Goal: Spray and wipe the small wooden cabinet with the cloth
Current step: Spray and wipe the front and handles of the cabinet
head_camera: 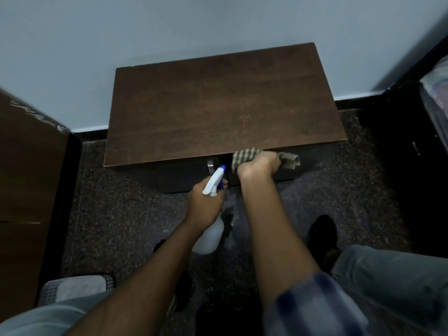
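The small wooden cabinet (218, 105) stands against the wall, its dark brown top seen from above. My right hand (259, 164) grips a checked olive cloth (289, 160) and holds it against the upper front of the cabinet, just below the top's front edge. My left hand (204, 204) grips a white spray bottle (214, 180) with a blue nozzle, its head pointing at the cabinet front near a metal handle (210, 164). The bottle's body shows below my left wrist.
A tall brown piece of furniture (26, 178) stands at the left. Dark furniture (412, 154) fills the right side. A white perforated basket (72, 287) sits on the dark speckled floor at lower left. My knees and feet are below the arms.
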`<state>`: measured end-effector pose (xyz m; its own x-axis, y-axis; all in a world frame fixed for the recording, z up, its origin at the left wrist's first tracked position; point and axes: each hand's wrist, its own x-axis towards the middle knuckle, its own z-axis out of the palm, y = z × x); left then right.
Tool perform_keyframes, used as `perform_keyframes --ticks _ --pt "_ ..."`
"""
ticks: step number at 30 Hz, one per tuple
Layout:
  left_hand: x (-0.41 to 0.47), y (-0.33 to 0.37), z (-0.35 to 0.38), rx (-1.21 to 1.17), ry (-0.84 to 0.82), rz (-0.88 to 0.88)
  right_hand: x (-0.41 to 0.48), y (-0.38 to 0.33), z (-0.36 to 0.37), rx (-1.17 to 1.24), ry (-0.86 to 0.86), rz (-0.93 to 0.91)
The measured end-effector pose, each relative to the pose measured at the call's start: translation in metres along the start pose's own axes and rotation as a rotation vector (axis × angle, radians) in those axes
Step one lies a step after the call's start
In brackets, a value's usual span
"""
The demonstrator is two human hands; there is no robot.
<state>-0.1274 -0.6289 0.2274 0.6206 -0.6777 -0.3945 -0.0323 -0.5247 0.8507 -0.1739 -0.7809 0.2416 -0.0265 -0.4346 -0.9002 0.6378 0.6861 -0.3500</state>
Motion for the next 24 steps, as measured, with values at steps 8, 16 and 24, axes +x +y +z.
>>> perform_keyframes --ticks 8,16,24 --pt "0.009 0.017 0.023 0.065 -0.108 0.058 0.038 -0.056 -0.05 0.086 -0.168 -0.103" --pt "0.015 0.034 0.058 0.136 -0.186 0.084 0.059 -0.071 -0.065 -0.071 -0.109 -0.102" --pt "0.012 0.038 0.066 0.115 -0.219 0.151 0.055 -0.078 -0.037 0.139 -0.105 -0.211"
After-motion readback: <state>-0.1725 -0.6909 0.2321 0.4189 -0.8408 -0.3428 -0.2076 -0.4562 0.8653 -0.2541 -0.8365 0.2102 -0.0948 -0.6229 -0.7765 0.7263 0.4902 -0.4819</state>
